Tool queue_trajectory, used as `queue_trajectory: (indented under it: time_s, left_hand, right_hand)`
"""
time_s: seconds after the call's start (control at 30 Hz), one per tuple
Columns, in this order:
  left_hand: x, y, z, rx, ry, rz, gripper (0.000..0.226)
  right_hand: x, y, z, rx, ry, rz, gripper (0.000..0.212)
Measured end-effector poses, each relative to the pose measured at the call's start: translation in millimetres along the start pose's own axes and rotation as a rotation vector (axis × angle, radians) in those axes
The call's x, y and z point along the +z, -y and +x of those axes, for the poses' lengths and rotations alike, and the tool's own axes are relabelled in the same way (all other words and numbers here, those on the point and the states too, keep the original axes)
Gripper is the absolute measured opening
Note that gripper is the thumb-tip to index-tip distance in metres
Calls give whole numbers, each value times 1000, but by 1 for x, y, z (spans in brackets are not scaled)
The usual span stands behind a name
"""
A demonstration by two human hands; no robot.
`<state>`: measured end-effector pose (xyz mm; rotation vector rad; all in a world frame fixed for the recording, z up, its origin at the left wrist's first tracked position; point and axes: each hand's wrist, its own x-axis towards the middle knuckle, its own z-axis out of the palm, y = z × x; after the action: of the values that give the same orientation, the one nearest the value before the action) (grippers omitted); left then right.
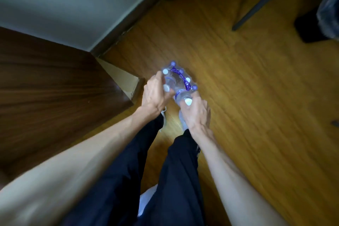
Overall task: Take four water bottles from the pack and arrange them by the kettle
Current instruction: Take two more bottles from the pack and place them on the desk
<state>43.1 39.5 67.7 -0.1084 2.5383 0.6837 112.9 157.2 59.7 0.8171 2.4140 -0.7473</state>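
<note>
A shrink-wrapped pack of water bottles (178,79) with white caps and a purple carry strap stands on the wooden floor ahead of my feet. My left hand (156,95) grips the pack's near left side, fingers around a capped bottle. My right hand (196,113) is closed on the neck of the nearest bottle (184,97), whose white cap shows between my fingers. The frame is blurred. No kettle is in view.
A dark wooden cabinet (55,88) fills the left, with a cardboard box (126,82) wedged beside it. A grey wall and skirting run behind. A metal chair leg (253,11) and a black bin with a plastic liner (322,18) stand at the far right.
</note>
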Motion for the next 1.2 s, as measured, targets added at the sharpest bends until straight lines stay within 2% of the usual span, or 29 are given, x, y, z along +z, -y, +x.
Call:
queue_trajectory:
  time_s: [0.2, 0.33, 0.53, 0.73, 0.9, 1.0, 1.2]
  left_hand:
    - [-124, -60, -128, 86, -232, -146, 32]
    - [-188, -85, -218, 126, -392, -187, 29]
    - [-266, -78, -338, 53, -631, -257, 25]
    - [-313, -21, -450, -117, -843, -320, 28]
    - [-347, 64, -525, -307, -988, -357, 33]
    - [-367, 126, -563, -380, -1045, -358, 34]
    - [-413, 238, -629, -498, -1159, -337, 32]
  right_hand:
    - [-138, 39, -116, -245, -115, 54, 18]
    - [-216, 75, -190, -613, -163, 19, 19]
    - [-262, 128, -281, -1014, -111, -63, 27]
    - [-240, 191, -379, -1336, -10, -117, 34]
    - [-180, 255, -468, -1480, 133, -170, 42]
    - [-132, 291, -522, -1506, 209, -199, 51]
    - [-37, 351, -619, -1562, 288, -92, 30]
